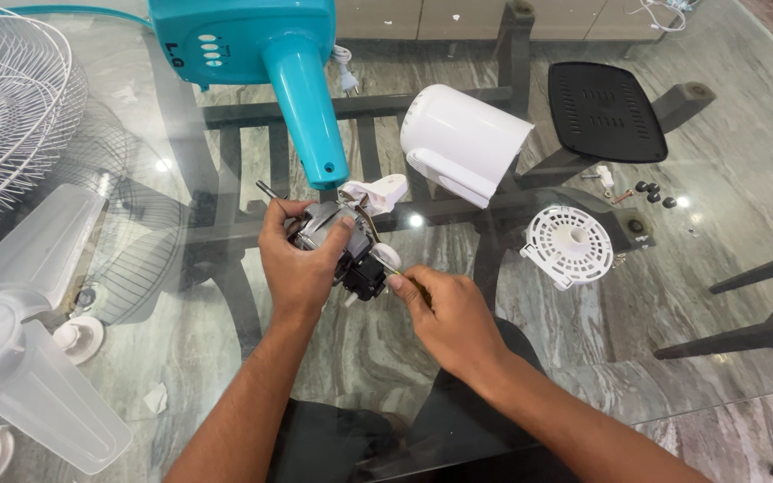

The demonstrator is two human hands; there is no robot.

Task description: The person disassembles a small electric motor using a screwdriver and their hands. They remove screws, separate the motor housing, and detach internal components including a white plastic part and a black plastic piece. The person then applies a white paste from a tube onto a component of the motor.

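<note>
Nearest the person, the right hand (449,309) pinches a thin screwdriver (385,265) between thumb and fingertips, its grip closed on the tool, whose shaft angles up into the fan motor (337,240). The left hand (297,259) wraps over that motor from the left, its grip closed on the metal body, holding it just above the glass surface (726,179). The motor has a black part at its lower end, a metal shaft poking out upper left, and a white plastic piece at the upper right. At the near left lie translucent fan blades (29,358). To the right of the hands sits a round white vented cover (570,243). Beyond the motor lies a white motor housing (462,141), and beside it a black vented plate (606,110) with small black screws (653,194) near it. Farther back stand the teal fan stand (270,54) and, at far left, a white wire grille (6,107).
</note>
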